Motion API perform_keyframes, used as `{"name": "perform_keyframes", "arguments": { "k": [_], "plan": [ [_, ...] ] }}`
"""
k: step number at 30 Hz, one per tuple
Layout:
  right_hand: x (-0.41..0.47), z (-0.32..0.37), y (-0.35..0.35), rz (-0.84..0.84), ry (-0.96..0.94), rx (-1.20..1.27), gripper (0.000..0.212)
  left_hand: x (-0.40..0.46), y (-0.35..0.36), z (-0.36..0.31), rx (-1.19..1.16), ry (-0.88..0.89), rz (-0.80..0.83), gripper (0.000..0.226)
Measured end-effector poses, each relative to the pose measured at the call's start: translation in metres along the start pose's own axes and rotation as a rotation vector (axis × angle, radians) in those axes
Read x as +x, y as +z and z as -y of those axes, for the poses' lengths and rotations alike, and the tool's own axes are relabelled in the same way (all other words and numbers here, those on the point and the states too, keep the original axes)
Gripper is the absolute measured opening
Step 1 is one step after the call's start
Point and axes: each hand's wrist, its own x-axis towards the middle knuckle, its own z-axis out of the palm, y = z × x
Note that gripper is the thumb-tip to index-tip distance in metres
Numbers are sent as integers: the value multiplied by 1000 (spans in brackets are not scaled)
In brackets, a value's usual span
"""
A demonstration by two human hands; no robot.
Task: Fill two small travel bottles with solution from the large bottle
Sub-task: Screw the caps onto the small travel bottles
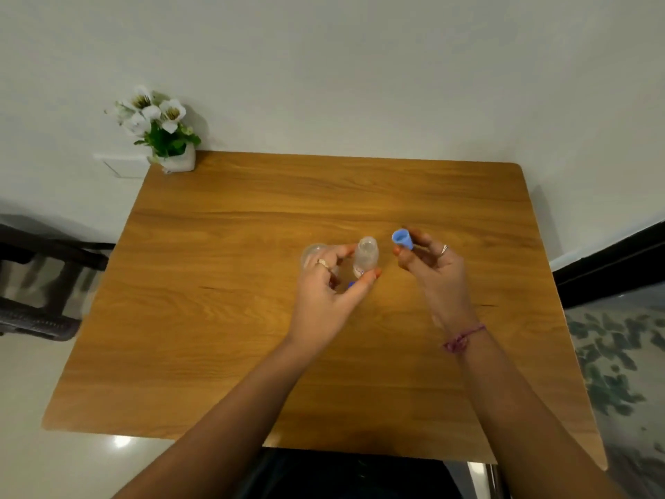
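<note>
A small clear bottle (367, 257) stands upright and uncapped on the wooden table (252, 318), near its middle. My left hand (331, 293) holds it low down between thumb and forefinger. My right hand (428, 264) pinches a blue cap (403, 239) just right of the bottle's mouth, its open side turned toward the bottle. A second clear bottle (311, 255) shows partly behind my left fingers. Something small and blue (351, 283) peeks out under my left thumb; I cannot tell what it is.
A white pot of artificial white flowers (162, 131) stands at the table's far left corner against the wall. A dark chair (43, 282) sits off the left edge. Patterned floor lies to the right.
</note>
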Motion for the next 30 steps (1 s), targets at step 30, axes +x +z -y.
{"name": "perform_keyframes", "arguments": {
  "k": [30],
  "plan": [
    [51,321,145,456,-690,-752,38,139,-145,-146,-269,190,-85,39]
  ]
}}
